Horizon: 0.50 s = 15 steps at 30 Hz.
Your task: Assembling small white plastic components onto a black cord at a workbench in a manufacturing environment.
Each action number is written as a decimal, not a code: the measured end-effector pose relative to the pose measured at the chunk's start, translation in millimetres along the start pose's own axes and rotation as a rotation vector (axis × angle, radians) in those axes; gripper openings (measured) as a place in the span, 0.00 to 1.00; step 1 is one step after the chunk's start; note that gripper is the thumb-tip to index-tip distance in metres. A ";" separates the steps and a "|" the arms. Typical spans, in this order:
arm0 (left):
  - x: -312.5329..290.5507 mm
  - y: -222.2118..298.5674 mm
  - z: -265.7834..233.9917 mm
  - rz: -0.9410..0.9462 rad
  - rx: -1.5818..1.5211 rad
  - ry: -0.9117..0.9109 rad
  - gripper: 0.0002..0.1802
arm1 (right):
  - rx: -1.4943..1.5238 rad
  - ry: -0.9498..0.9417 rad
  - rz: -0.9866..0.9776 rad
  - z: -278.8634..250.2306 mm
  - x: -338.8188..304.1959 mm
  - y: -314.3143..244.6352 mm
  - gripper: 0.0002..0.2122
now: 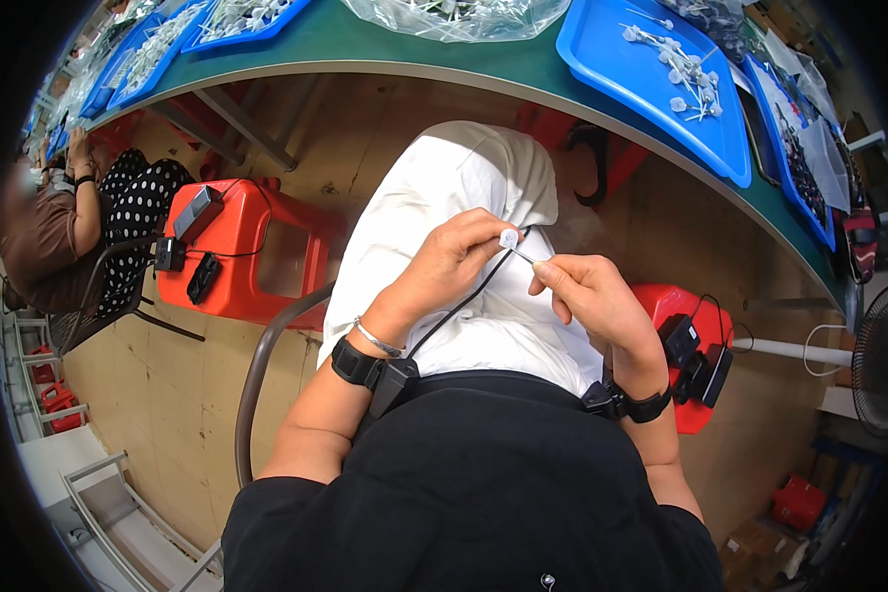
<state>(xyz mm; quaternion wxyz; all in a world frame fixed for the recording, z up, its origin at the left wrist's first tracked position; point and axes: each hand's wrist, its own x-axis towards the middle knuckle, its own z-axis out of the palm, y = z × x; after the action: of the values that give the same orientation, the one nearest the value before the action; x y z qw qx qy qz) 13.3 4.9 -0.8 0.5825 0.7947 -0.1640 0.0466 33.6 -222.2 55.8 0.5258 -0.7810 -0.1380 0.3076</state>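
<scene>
Evidently, the piece [510, 240], a whitish rounded head on a thin stem, is above the lap [434, 192], head toward ten o'clock, stem toward four; the left hand [451, 257] pinches its head, the right hand [594, 291] its stem; the surface's [316, 44] edge arcs well apart, at twelve o'clock

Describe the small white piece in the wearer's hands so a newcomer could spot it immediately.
Start at the white trousers mid-view; over them the left hand and right hand nearly meet. Between them is the small white piece, its rounded head at the left hand, its thin stem toward the right. Similar pieces lie in the blue tray at upper right; this one is hand-held.
</scene>
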 end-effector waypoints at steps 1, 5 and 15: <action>0.1 -0.5 0.2 0.003 -0.004 0.005 0.10 | 0.000 0.000 0.000 -0.4 0.4 0.7 0.18; 0.5 -0.6 0.2 0.005 0.003 0.008 0.10 | 0.040 -0.021 0.028 -1.1 1.6 1.9 0.18; 0.4 -1.8 0.0 0.059 0.087 0.040 0.11 | -0.048 0.056 0.056 4.0 -2.2 -5.9 0.17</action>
<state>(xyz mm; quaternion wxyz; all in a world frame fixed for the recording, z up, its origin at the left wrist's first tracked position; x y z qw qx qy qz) 14.2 5.3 -2.4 0.5489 0.8130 -0.1737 0.0867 30.0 -218.1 60.9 0.5018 -0.8052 -0.1087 0.2968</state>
